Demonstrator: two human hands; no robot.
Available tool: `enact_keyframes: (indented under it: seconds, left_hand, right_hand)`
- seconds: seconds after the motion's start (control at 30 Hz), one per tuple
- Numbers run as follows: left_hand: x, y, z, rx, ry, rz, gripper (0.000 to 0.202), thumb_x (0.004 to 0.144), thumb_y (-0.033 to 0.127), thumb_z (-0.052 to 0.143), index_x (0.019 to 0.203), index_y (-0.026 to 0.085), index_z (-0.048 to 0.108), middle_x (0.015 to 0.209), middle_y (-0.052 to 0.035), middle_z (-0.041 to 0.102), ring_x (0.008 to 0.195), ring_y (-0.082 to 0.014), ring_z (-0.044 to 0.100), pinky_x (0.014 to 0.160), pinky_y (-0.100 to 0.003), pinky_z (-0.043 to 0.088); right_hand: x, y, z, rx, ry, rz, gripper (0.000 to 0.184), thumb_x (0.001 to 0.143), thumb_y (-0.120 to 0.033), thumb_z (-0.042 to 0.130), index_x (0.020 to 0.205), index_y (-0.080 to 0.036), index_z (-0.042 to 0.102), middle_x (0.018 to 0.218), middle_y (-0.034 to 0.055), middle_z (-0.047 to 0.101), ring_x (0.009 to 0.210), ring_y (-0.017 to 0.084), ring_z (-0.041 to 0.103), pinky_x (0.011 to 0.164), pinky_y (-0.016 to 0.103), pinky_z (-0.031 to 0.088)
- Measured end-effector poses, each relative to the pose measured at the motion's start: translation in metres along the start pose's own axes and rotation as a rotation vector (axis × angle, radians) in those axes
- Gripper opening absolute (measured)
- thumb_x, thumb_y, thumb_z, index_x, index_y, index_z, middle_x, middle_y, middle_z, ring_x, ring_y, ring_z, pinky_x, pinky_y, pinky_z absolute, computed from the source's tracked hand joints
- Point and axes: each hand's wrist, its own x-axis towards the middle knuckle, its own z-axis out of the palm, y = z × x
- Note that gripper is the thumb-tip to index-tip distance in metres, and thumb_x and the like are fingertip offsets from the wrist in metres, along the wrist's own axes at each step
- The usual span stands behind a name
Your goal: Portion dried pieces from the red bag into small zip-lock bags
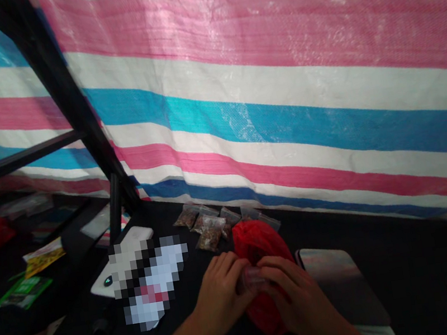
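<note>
My left hand [223, 282] and my right hand [290, 284] meet above the black table. Between their fingertips they hold a small see-through plastic item [251, 277], whose exact kind is too dim to make out. Right beneath and behind it lies a red plastic bag [260, 238], partly covered by my right hand. Just beyond the hands rest several small zip bags [211, 234] with brown dried bits inside.
To the left lie a white box [141, 236], a blurred-out white packet [170, 261] and a green packet [26, 292]. A grey notebook-like slab [337, 274] is at the right. Behind stand a black metal frame [63, 96] and striped sheeting [282, 107].
</note>
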Motion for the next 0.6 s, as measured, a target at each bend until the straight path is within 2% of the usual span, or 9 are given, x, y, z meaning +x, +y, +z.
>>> enact_keyframes:
  seconds: [0.1, 0.2, 0.27, 0.37, 0.43, 0.5, 0.6]
  left_hand:
    - [0.001, 0.001, -0.001, -0.025, 0.004, -0.064, 0.024, 0.087, 0.033, 0.075, 0.107, 0.022, 0.067, 0.100, -0.0063, 0.069, 0.091, -0.0257, 0.065, 0.078, -0.037, 0.051]
    - [0.003, 0.005, -0.005, -0.054, 0.011, -0.153, 0.016, 0.092, 0.031, 0.067, 0.104, 0.022, 0.064, 0.100, -0.0062, 0.067, 0.092, -0.0248, 0.066, 0.080, -0.036, 0.051]
    - [0.003, 0.009, -0.010, -0.068, 0.020, -0.236, 0.010, 0.097, 0.032, 0.058, 0.101, 0.022, 0.060, 0.099, -0.0057, 0.065, 0.087, -0.0232, 0.067, 0.075, -0.034, 0.051]
    - [0.001, 0.018, -0.014, -0.098, 0.010, -0.362, 0.011, 0.100, 0.034, 0.051, 0.099, 0.024, 0.053, 0.090, -0.0027, 0.064, 0.070, -0.0205, 0.068, 0.059, -0.030, 0.045]
    - [-0.004, 0.023, -0.013, -0.206, -0.033, -0.443, 0.009, 0.097, 0.032, 0.055, 0.100, 0.025, 0.050, 0.085, 0.0001, 0.062, 0.065, -0.0195, 0.066, 0.056, -0.029, 0.042]
    - [-0.010, 0.030, -0.007, -0.399, -0.061, -0.494, 0.016, 0.093, 0.025, 0.058, 0.103, 0.026, 0.046, 0.087, 0.0008, 0.060, 0.070, -0.0189, 0.065, 0.062, -0.028, 0.046]
    - [-0.020, 0.038, 0.007, -0.699, -0.018, -0.512, 0.024, 0.088, 0.016, 0.057, 0.105, 0.025, 0.043, 0.093, -0.0004, 0.056, 0.080, -0.0177, 0.061, 0.070, -0.028, 0.050]
  right_hand:
    - [0.003, 0.006, -0.005, -0.023, 0.016, 0.104, 0.025, 0.097, -0.011, 0.046, 0.116, -0.024, 0.056, 0.119, 0.0101, 0.067, 0.106, 0.021, 0.067, 0.091, 0.036, 0.056]
    - [0.007, 0.010, -0.013, -0.066, -0.024, 0.190, 0.028, 0.090, -0.007, 0.050, 0.112, -0.022, 0.057, 0.118, 0.0105, 0.067, 0.106, 0.024, 0.065, 0.091, 0.040, 0.052]
    - [0.009, 0.010, -0.020, -0.101, -0.072, 0.239, 0.028, 0.086, -0.006, 0.053, 0.108, -0.022, 0.058, 0.114, 0.0098, 0.069, 0.103, 0.026, 0.064, 0.090, 0.042, 0.048]
    - [0.012, 0.007, -0.030, -0.141, -0.156, 0.297, 0.027, 0.081, -0.006, 0.056, 0.102, -0.021, 0.061, 0.106, 0.0083, 0.070, 0.097, 0.027, 0.062, 0.087, 0.043, 0.044]
    - [0.013, 0.005, -0.034, -0.157, -0.217, 0.323, 0.028, 0.076, -0.005, 0.056, 0.098, -0.021, 0.062, 0.102, 0.0074, 0.071, 0.096, 0.028, 0.061, 0.087, 0.042, 0.042]
    - [0.012, 0.005, -0.034, -0.167, -0.272, 0.342, 0.029, 0.073, -0.005, 0.056, 0.097, -0.020, 0.063, 0.099, 0.0077, 0.070, 0.097, 0.028, 0.060, 0.087, 0.042, 0.041]
    - [0.011, 0.006, -0.031, -0.166, -0.342, 0.366, 0.031, 0.071, -0.005, 0.056, 0.098, -0.019, 0.064, 0.102, 0.0090, 0.071, 0.099, 0.028, 0.060, 0.089, 0.041, 0.040]
